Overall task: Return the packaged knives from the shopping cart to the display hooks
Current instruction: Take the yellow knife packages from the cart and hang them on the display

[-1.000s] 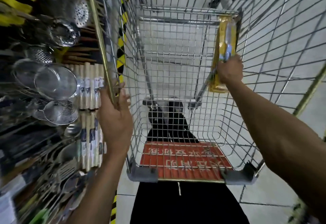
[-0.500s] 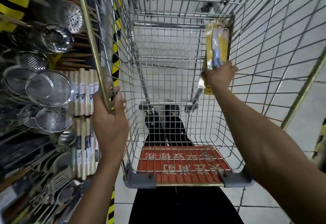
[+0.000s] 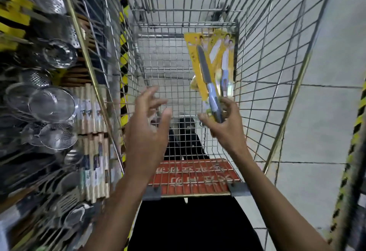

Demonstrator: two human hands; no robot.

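I look down into a wire shopping cart (image 3: 267, 76). My right hand (image 3: 225, 126) grips the lower end of a packaged knife (image 3: 204, 66), a yellow card with a grey blade and a bluish handle. The pack stands upright above the cart's basket, tilted a little left. A second yellow knife pack (image 3: 224, 52) shows right behind it; I cannot tell whether the hand also holds it. My left hand (image 3: 148, 130) hovers over the basket with fingers spread, holding nothing, a short way left of the pack.
A display wall at the left carries metal strainers (image 3: 51, 104), skimmers and packs of wooden rolling pins (image 3: 93, 112). Yellow-black hazard tape (image 3: 123, 58) runs along the shelf base. The cart's red child-seat flap (image 3: 194, 175) lies near me. Grey floor tiles (image 3: 326, 112) spread at the right.
My left hand has let go of the cart's left rim and moved right, over the basket. My right hand has brought the knife pack nearer and lower, turning its face toward me.
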